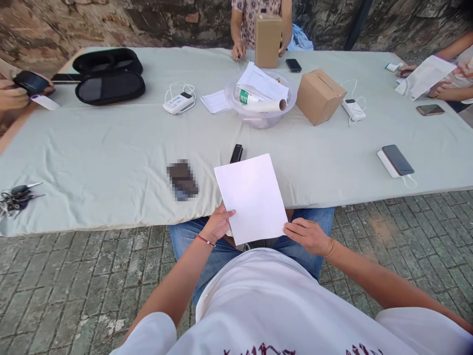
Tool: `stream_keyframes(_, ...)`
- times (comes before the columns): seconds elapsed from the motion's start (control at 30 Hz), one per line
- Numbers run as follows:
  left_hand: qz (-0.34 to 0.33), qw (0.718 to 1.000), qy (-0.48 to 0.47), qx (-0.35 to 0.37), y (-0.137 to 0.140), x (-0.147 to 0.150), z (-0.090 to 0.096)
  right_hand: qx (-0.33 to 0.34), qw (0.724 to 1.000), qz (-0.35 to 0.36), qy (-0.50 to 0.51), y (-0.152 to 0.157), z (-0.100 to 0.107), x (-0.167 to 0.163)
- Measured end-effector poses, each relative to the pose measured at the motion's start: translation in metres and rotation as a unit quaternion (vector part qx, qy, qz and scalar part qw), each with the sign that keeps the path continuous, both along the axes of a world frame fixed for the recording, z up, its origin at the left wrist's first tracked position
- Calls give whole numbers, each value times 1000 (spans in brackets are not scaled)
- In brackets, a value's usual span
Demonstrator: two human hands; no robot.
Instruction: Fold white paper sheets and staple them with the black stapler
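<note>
Between my hands is a white sheet of paper (251, 197), perhaps a stack, tilted over my lap and the table's near edge. My left hand (218, 224) grips its left edge, thumb on top and fingers underneath. At the lower right edge, my right hand (307, 235) pinches the paper between thumb and fingers. Just beyond the sheet's top edge lies a black stapler-like object (236, 153), partly covered by the paper. A blurred-out dark item (183, 180) rests on the cloth to the left.
The cloth-covered table (111, 153) holds a plastic basin (251, 116) with papers and a roll, a cardboard box (320, 96), a black case (111, 88), keys (16, 199) and a phone on a power bank (397, 160). Other people sit at the far side and both ends.
</note>
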State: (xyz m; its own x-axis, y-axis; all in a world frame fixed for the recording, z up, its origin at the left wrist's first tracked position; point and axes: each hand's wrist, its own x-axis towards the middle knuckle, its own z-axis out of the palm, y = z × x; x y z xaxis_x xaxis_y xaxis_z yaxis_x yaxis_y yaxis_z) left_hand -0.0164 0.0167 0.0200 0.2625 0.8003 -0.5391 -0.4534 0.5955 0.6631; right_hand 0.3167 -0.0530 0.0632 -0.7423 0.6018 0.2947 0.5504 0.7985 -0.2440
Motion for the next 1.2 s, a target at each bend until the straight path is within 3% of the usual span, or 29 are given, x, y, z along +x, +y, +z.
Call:
stream_keyframes(0.13,25,999,-10,-24,-9,-5,-11,6,999,-10,-30,8,-13,1)
stream_keyframes(0.3,44,997,17,-57,-17,2,-7,-7,998,4,-61,5,-28,5)
stream_keyframes(0.4,59,994,51,-73,-15,4,-5,-58,997,-39,-34,3,-40,6)
stream_keyframes(0.5,79,991,70,-78,-12,3,-5,-175,975,-119,60,2,-54,2)
stream_keyframes(0.57,92,990,76,-78,-11,2,-5,-289,929,-172,152,0,-62,-3)
stream_keyframes(0.67,108,988,76,-76,-11,2,-4,-434,820,-251,278,-5,-71,-13)
stream_keyframes(0.8,122,985,90,-77,-13,5,-4,-528,688,-302,396,-11,-77,-25)
stream_keyframes(0.87,125,984,98,-76,-13,6,-5,-540,657,-319,418,-13,-79,-30)
stream_keyframes(1.03,119,986,104,-60,-15,6,-10,-523,645,-361,424,-13,-87,-40)
stream_keyframes(1.1,119,986,102,-49,-16,7,-11,-521,611,-386,453,-11,-89,-45)
stream_keyframes(1.2,129,986,94,-39,-21,10,-13,-545,536,-421,488,-6,-90,-49)
